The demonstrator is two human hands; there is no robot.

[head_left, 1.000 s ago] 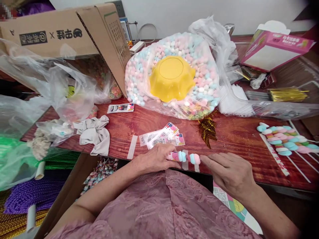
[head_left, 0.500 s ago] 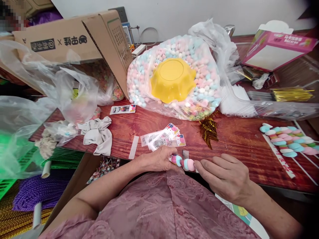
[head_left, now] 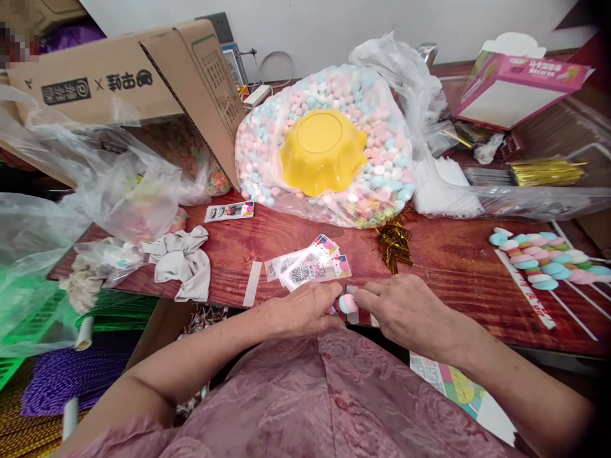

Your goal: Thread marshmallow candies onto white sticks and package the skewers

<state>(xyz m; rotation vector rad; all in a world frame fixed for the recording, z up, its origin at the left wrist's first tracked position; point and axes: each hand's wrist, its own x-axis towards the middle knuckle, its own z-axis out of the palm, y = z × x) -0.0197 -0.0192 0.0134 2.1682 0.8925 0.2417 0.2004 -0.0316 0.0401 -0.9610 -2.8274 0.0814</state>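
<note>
At table edge, left hand [head_left: 305, 308] and right hand [head_left: 398, 305] around marshmallow skewer [head_left: 347, 303]

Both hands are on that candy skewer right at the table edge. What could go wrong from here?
The marshmallow skewer is pinched between the left hand and right hand at the table edge; if the grip slips, it may drop onto the lap. Squeezing could deform the soft pieces. The label stickers and gold twist ties lie just beyond the knuckles, so a forward nudge could scatter them.
</note>
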